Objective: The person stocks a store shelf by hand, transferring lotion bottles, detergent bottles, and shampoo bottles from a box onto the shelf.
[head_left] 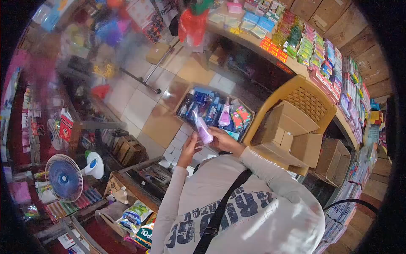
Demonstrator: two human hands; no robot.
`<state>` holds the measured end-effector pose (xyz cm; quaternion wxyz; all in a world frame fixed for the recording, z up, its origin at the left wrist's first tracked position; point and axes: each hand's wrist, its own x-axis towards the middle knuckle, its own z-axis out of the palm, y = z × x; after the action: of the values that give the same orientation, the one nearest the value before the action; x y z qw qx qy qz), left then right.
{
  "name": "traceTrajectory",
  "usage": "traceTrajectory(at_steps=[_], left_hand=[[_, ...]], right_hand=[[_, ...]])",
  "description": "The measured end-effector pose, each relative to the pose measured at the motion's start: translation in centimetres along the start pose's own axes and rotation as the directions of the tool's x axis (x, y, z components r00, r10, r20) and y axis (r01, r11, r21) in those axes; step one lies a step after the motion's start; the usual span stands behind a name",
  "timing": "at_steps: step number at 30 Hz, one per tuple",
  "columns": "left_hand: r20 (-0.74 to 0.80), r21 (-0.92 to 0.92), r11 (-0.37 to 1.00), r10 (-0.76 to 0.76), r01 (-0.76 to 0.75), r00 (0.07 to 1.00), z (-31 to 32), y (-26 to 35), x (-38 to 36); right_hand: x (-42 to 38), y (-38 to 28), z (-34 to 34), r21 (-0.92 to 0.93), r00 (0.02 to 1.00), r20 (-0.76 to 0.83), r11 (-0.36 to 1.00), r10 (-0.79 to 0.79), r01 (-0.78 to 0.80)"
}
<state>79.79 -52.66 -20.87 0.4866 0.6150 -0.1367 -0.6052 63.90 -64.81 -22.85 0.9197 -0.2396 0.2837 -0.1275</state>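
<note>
Nearest camera: pale shirt point(270, 203) with black strap point(224, 205). Right hand point(224, 139) gripping lower end of purple bottle point(204, 132), bottle tilted, nozzle end over near edge of carton point(249, 130) full of bottles and packets. Left hand point(189, 149) just beside bottle's base, fingers loosely curled; can't tell if touching. Another pink bottle point(224, 115) lies in carton. Right: tan chair point(306, 94) holding open box point(311, 148). Left: fan point(64, 178).

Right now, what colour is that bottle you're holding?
The bottle is mostly light purple; it shows best in the head view.
</note>
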Motion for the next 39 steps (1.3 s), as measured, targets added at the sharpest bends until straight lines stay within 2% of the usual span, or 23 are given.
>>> traceTrajectory(at_steps=[1, 2, 4, 7, 8, 9, 10, 11, 12, 14, 16, 19, 26, 29, 30, 33, 34, 37, 38, 39], left_hand=[[0.014, -0.061, 0.998, 0.008, -0.008, 1.000, 0.3, 0.3, 0.2], [0.026, -0.132, 0.991, 0.015, -0.011, 1.000, 0.6, 0.7, 0.1], [0.037, -0.153, 0.988, 0.036, -0.030, 0.999, 0.8, 0.7, 0.4], [0.050, -0.224, 0.973, 0.067, -0.054, 0.996, 1.2, 0.5, 0.3], [0.036, -0.217, 0.974, 0.071, -0.062, 0.997, 0.9, -0.2, 0.6], [0.021, -0.210, 0.975, 0.076, -0.070, 0.997, 0.6, -1.0, 0.8], [-0.004, -0.238, 0.953, 0.193, -0.189, 0.981, 0.9, -1.4, 0.6], [-0.024, -0.199, 0.955, 0.218, -0.218, 0.976, 1.0, -1.8, 0.5], [-0.045, -0.159, 0.956, 0.243, -0.247, 0.969, 1.1, -2.1, 0.4], [-0.085, -0.107, 0.952, 0.278, -0.286, 0.957, 0.6, -2.7, 0.4], [-0.134, -0.100, 0.961, 0.244, -0.259, 0.960, 0.1, -2.7, 0.0], [-0.188, -0.116, 0.967, 0.204, -0.228, 0.961, -0.5, -2.7, -0.6], [-0.248, -0.109, 0.962, 0.216, -0.249, 0.944, -1.1, -3.2, -1.6], [-0.266, -0.174, 0.946, 0.223, -0.275, 0.938, -1.0, -3.1, -2.6], [-0.281, -0.190, 0.943, 0.215, -0.274, 0.935, -1.0, -3.1, -2.9], [-0.318, -0.228, 0.934, 0.194, -0.274, 0.928, -1.1, -3.2, -3.6], [-0.326, -0.234, 0.933, 0.189, -0.273, 0.926, -1.1, -3.1, -3.9], [-0.366, -0.227, 0.934, 0.180, -0.276, 0.913, -1.5, -3.5, -4.5], [-0.381, -0.222, 0.935, 0.177, -0.276, 0.907, -1.6, -3.7, -4.8], [-0.384, -0.224, 0.930, 0.190, -0.291, 0.904, -1.8, -3.9, -5.0]], right_hand=[[0.3, 0.7, -0.5, 0.073, 0.997, 0.074, 0.997, 0.033, -0.038], [0.7, 1.4, -1.3, 0.057, 0.992, 0.122, 0.998, 0.034, -0.041], [0.9, 1.9, -1.9, 0.024, 0.975, 0.217, 0.999, 0.036, -0.042], [-0.5, 1.0, -0.6, -0.322, 0.977, 0.198, 0.947, 0.083, -0.015], [-1.4, 0.5, 0.7, -0.353, 0.992, 0.120, 0.936, 0.050, -0.004], [-1.4, 0.5, 0.6, -0.498, 0.996, 0.090, 0.867, 0.029, 0.020], [-1.3, 0.6, 0.4, -0.630, 0.998, 0.066, 0.776, 0.003, 0.039], [-1.1, 0.7, 0.2, -0.747, 0.999, 0.046, 0.663, -0.025, 0.051], [-0.7, 0.7, 0.0, -0.831, 0.960, 0.130, 0.501, -0.247, 0.241], [-0.4, -0.5, -0.2, -0.965, 0.908, -0.027, 0.247, -0.419, 0.085], [0.1, -2.2, -0.5, -0.990, 0.787, -0.116, 0.010, -0.606, -0.138], [1.7, -4.7, -1.7, -0.902, 0.759, -0.280, -0.109, -0.588, -0.417], [4.5, -4.4, -2.6, -0.919, 0.736, -0.277, -0.053, -0.618, -0.390], [5.4, -3.6, -3.1, -0.939, 0.713, -0.208, -0.067, -0.669, -0.337], [5.4, -3.6, -3.2, -0.929, 0.714, -0.258, -0.036, -0.651, -0.369], [5.9, -3.9, -4.5, -0.917, 0.760, -0.398, 0.249, -0.513, -0.312], [6.4, -3.5, -5.3, -0.966, 0.718, -0.199, 0.008, -0.667, -0.260], [8.1, -1.6, -11.2, -0.906, 0.681, -0.385, 0.395, -0.623, -0.151], [5.5, -4.8, -8.2, -0.779, 0.826, -0.467, 0.589, -0.317, -0.215], [4.7, -5.3, -7.8, -0.706, 0.858, -0.457, 0.683, -0.234, -0.189]])
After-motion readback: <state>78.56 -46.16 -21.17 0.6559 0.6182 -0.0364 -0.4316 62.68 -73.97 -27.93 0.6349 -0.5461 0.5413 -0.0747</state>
